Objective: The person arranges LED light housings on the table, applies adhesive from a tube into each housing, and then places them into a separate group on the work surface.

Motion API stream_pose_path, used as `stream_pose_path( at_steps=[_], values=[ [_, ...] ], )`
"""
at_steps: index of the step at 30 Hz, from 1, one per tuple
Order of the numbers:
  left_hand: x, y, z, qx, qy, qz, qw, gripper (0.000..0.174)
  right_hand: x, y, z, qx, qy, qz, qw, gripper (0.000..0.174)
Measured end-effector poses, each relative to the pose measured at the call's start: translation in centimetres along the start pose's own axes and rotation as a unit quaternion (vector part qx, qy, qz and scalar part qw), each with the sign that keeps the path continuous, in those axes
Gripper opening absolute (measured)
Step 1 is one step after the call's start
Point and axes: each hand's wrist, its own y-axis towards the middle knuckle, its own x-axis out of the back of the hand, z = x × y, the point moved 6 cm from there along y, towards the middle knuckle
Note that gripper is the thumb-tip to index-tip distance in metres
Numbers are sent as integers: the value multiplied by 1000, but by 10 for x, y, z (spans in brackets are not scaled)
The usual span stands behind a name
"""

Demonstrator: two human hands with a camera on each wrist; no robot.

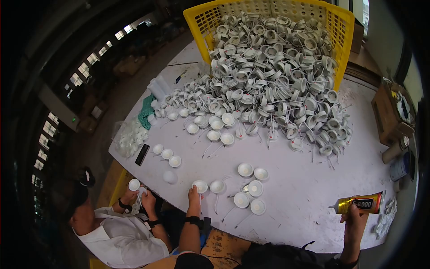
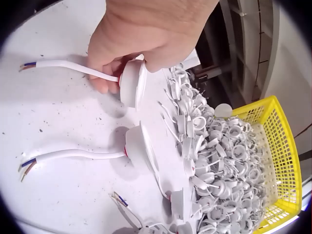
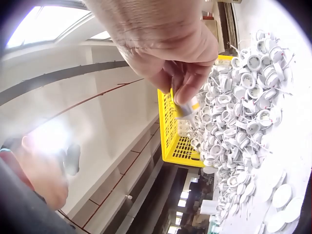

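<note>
My left hand (image 1: 194,200) pinches the rim of a white round lamp housing (image 1: 200,186) near the table's front edge; in the left wrist view the fingers (image 2: 100,84) curl round the housing (image 2: 132,84), whose white cable points away. Beside it stands another housing (image 1: 217,187). At the right, my right hand (image 1: 354,223) grips a yellow and black glue tube (image 1: 361,204) above the table, its nozzle pointing left. The right wrist view shows the tube (image 3: 186,108) below the curled fingers. Several housings with pale discs (image 1: 255,188) lie between the hands.
A yellow crate (image 1: 349,45) spills a large heap of white housings (image 1: 273,85) across the table's back. A phone (image 1: 142,154) and a bag of white parts (image 1: 130,139) lie left. Another person (image 1: 121,233) sits at the left, holding a housing (image 1: 134,184). Cans (image 1: 400,169) stand right.
</note>
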Motion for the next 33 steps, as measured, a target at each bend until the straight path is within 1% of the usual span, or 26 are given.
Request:
stream_pose_path(
  at_steps=[1, 2, 3, 4, 5, 6, 7, 8, 9, 10, 11, 12, 13, 14, 15, 16, 17, 18, 19, 21, 22, 23, 25, 28, 32, 33],
  values=[
    [1, 14, 7, 4, -2, 3, 1000, 40, -3, -1, 1, -2, 0, -25, 1000, 23],
    [0, 26, 18, 21, 19, 20, 999, 39, -7, 2, -1, 4, -4, 0, 1000, 23],
    [-3, 32, 26, 39, 38, 36, 998, 38, -9, 3, -1, 6, -11, -1, 1000, 23],
    [-10, 23, 17, 43, 34, 38, 998, 38, -13, 4, 0, 6, -26, 0, 1000, 23],
    [-9, 14, -10, -51, 244, -63, 966, 36, -19, 7, -1, 9, -35, 1, 999, 24],
    [-17, 7, -45, -144, 434, -164, 874, 33, -22, 8, -1, 19, -38, -10, 999, 24],
    [-26, 14, -56, -147, 425, -171, 877, 33, -25, 9, -2, 29, -42, -18, 999, 25],
    [-41, 14, -75, -281, 360, -158, 875, 29, -26, 12, -3, 40, -46, -24, 998, 26],
    [-54, 9, -88, -404, 289, -150, 855, 26, -23, 19, -9, 29, -52, -29, 998, 24],
    [-74, 16, -96, -417, 262, -94, 865, 23, -36, 23, -2, 28, -42, 12, 999, 21],
    [-97, 25, -106, -423, 236, -37, 874, 19, -49, 26, 4, 21, -38, 53, 998, 19],
    [-118, 35, -110, -405, 224, 7, 887, 17, -56, 30, 3, 17, -57, 73, 996, 19],
    [-137, 39, -120, -396, 250, 6, 884, 19, -57, 34, 1, 15, -46, 62, 997, 20],
    [-154, 47, -127, -400, 270, -20, 876, 21, -58, 38, -2, 13, -32, 44, 998, 22],
    [-165, 50, -137, -380, 321, -72, 864, 24, -61, 41, -4, 7, -45, 45, 998, 22],
    [-177, 61, -137, -338, 347, -73, 872, 31, -63, 44, -7, -2, -42, 46, 998, 21],
    [-185, 64, -142, -328, 350, -65, 875, 31, -64, 46, -8, -12, -39, 44, 998, 21],
    [-194, 64, -148, -302, 395, -55, 866, 35, -70, 47, -7, 2, -44, 51, 998, 20],
    [-202, 65, -148, -278, 440, -47, 853, 38, -73, 47, -6, -2, -51, 45, 998, 20],
    [-211, 67, -145, -287, 452, -40, 843, 38, -77, 45, -4, -4, -71, 29, 997, 20],
    [-215, 67, -146, -302, 461, -41, 833, 39, -74, 45, -4, -10, -71, -6, 997, 20],
    [-218, 69, -144, -306, 463, -39, 831, 39, -69, 47, -7, -11, -68, -10, 998, 20],
    [-218, 71, -139, -296, 470, -29, 831, 35, -63, 52, -10, -14, -51, 27, 998, 20],
    [-215, 64, -142, -293, 492, -23, 819, 30, -53, 50, -10, -12, -43, 8, 999, 21],
    [-207, 52, -154, -287, 514, -1, 809, 31, -45, 44, -7, -8, -43, 15, 999, 22],
    [-204, 49, -156, -274, 473, 23, 837, 32, -41, 42, -5, -4, -38, 16, 999, 22]
  ],
)
